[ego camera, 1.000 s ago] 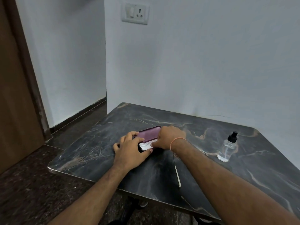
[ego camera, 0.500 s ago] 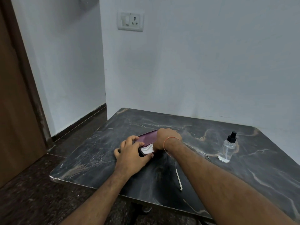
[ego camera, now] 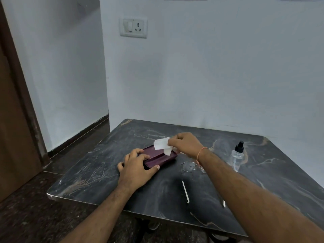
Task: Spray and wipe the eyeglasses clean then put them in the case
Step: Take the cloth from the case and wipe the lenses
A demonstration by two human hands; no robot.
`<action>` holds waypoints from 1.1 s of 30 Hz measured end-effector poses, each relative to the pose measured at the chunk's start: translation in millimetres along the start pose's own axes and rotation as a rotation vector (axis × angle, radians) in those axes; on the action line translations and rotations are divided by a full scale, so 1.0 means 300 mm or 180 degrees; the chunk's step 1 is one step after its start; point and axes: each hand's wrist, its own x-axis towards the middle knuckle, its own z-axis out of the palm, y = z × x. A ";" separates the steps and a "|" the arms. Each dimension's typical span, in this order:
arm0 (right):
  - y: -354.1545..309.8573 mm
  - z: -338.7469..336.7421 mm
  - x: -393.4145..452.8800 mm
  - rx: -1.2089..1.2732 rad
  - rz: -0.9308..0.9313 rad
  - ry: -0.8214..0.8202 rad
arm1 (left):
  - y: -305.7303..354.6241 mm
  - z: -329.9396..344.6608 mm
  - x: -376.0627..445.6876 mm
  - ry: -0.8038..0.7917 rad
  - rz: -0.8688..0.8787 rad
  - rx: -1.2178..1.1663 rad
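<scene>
I see the eyeglasses (ego camera: 190,166) lying on the dark marble table (ego camera: 98,174), lenses toward the wall and their thin arms reaching back toward me; my right forearm crosses over the right lens, so only the left lens shows clearly. At about ten o'clock from the glasses, just beside them, sits the maroon case (ego camera: 160,157), flat on the table with its lid down as far as I can tell.

My left hand (ego camera: 135,170) rests on the near-left end of the case, fingers spread over its top and the thumb hooked along its near edge, gripping it in place. My right hand (ego camera: 186,143) hovers above the far-right end of the case, thumb and forefinger pinching a white cloth (ego camera: 162,144) that hangs partly unfolded, its lower corner touching or almost touching the case lid; I cannot tell which. The remaining fingers are curled in toward the palm. An orange thread is tied round that wrist.

At three o'clock from the glasses, well apart, a clear spray bottle (ego camera: 237,157) with a black pump top stands upright. Behind the table at twelve o'clock rises a pale wall carrying a switch and socket plate (ego camera: 133,28). At nine o'clock is a brown door (ego camera: 15,120) above a dark stone floor.
</scene>
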 end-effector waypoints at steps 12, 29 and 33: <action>0.120 -0.256 -0.334 0.0944 -0.0199 0.0273 | 0.033 -0.014 -0.039 0.0574 0.0341 -0.0311; 0.419 -0.152 -0.360 -0.0777 -0.2046 0.1711 | 0.346 0.133 -0.080 0.0023 0.1466 -0.2309; 0.438 -0.138 -0.346 -0.1039 -0.2215 0.1814 | 0.338 0.165 -0.069 -0.0047 0.1492 -0.2545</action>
